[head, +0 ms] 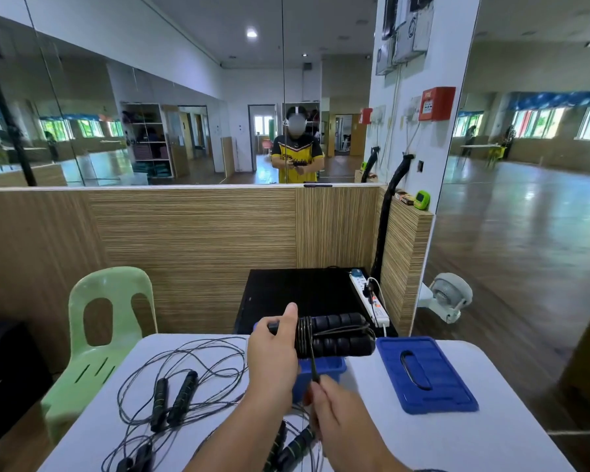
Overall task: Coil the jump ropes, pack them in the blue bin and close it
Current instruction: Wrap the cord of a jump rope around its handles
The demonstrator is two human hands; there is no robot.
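My left hand (pixel 273 356) grips a pair of black foam jump-rope handles (pixel 341 335), held level above the table with the rope wound round them. My right hand (pixel 334 417) pinches the loose black end of that rope just below the bundle. The blue bin (pixel 324 367) stands open on the white table (pixel 423 437), mostly hidden behind my hands. Its blue lid (pixel 426 373) lies flat to the right. Another rope with black handles (pixel 174 396) sprawls loose on the left, and more handles (pixel 293 447) lie under my arms.
A pale green plastic chair (pixel 99 338) stands at the table's left. Behind the table sit a black cabinet (pixel 286 294) with a white power strip (pixel 372 301), a wood-panel wall and mirrors. A small white fan (pixel 447 301) is at the right.
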